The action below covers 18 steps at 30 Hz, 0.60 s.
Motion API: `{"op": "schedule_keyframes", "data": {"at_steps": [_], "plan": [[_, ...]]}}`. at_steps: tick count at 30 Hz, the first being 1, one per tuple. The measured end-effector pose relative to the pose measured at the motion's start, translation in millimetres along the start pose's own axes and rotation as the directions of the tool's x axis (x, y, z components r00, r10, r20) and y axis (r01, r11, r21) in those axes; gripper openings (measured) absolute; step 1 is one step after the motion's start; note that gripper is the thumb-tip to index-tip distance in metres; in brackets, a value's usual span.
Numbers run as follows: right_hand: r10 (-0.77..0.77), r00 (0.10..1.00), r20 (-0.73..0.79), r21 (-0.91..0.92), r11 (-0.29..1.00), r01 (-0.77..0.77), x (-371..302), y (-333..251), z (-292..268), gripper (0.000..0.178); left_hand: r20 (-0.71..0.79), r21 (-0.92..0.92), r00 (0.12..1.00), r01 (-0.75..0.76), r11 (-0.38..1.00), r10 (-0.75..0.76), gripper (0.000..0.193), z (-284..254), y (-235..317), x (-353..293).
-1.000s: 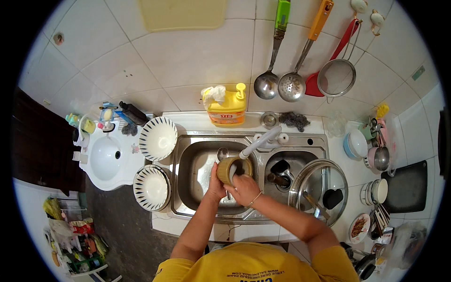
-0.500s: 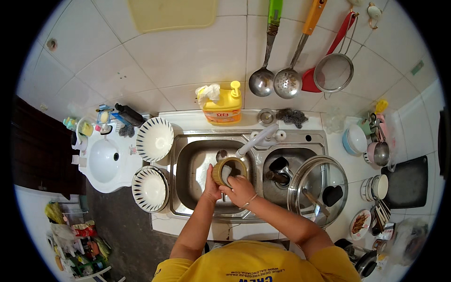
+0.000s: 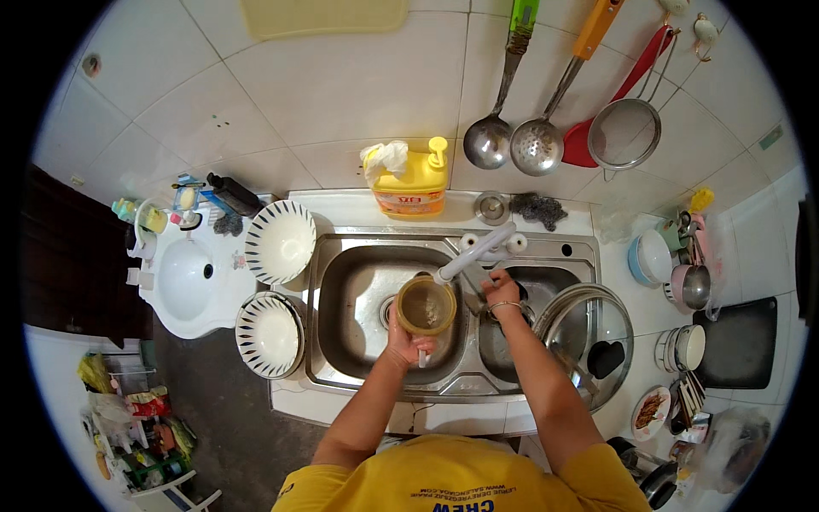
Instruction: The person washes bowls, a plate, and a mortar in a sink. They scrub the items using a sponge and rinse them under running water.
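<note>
My left hand (image 3: 406, 341) grips a brownish-yellow mug (image 3: 426, 305) over the left basin of the steel sink (image 3: 341, 358). The mug's mouth faces up under the white faucet spout (image 3: 465, 256); something pale and glinting shows inside, too unclear to name. A short pale piece (image 3: 422, 358) sticks out below the mug by my fingers. My right hand (image 3: 503, 292) is at the divider between the basins, just below the faucet. Its fingers are bent beside a grey strip (image 3: 474, 280), and what they grip is partly hidden.
Striped bowls (image 3: 280, 243) stand left of the sink. A yellow detergent jug (image 3: 409, 183) and a dark scouring pad (image 3: 539, 209) sit behind it. A glass lid (image 3: 610, 333) overlaps the right basin. Ladles (image 3: 488, 141) and a strainer (image 3: 625, 134) hang above. Dishes and a black board (image 3: 742, 341) are at right.
My right hand has left the mug's inside and moved right to beside the faucet; the white wad it pressed there no longer shows. My left hand has brought the mug slightly right, under the spout.
</note>
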State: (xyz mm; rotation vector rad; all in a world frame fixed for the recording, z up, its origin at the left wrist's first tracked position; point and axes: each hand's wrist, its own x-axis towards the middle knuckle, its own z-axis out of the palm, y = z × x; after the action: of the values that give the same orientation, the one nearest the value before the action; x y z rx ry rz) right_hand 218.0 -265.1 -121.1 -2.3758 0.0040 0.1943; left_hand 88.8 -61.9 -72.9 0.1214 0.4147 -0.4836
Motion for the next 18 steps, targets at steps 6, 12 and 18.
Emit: {"op": "schedule_keyframes", "data": {"at_steps": [6,12,18], "plan": [[-0.120,0.979,-0.164,-0.012,0.993,0.119,-30.0,-9.1,-12.4,0.041,0.008,-0.051,1.000,-0.001,0.999,0.001,0.053,36.7,-10.0,0.8],[-0.108,0.993,-0.041,0.460,0.881,0.115,-61.0,-33.8,-26.1,0.041,-0.031,0.017,0.997,0.066,0.998,-0.066,0.077,2.1,10.8,27.0],[-0.740,0.663,0.111,-0.019,0.666,0.746,-81.4,-114.6,-49.6,0.027,-0.236,0.103,0.970,0.087,0.991,-0.060,0.074,4.5,24.3,11.4]]}}
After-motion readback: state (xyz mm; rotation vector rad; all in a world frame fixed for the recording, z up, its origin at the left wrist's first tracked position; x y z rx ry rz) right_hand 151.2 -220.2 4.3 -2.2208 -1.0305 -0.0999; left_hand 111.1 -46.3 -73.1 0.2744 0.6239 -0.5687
